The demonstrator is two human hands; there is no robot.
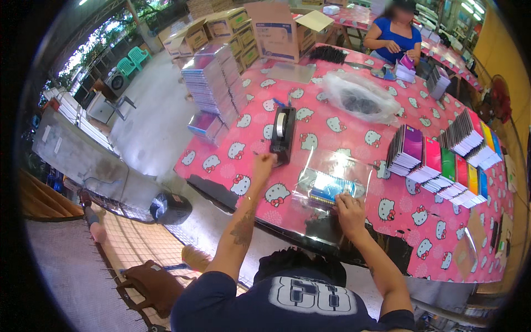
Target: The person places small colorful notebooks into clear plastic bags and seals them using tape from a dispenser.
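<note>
A blue spiral notebook stack (326, 188) lies on a clear plastic sheet (298, 218) in front of me. My right hand (350, 212) holds the stack down at its near right edge, fingers bent over it. To the left stands a black tape dispenser (283, 138) carrying a roll of tape (281, 124). My left hand (264, 162) is beside the dispenser's near end with its fingers pinched together. Whatever is between those fingers is too small to make out.
Rows of colourful notebooks (423, 157) stand on the right of the pink patterned table (260, 193). A plastic bag (359, 97) lies at the far middle. Wrapped stacks (207, 83) rise at the far left, before cardboard boxes (274, 33). Across the table sits a person (395, 36) handling notebooks.
</note>
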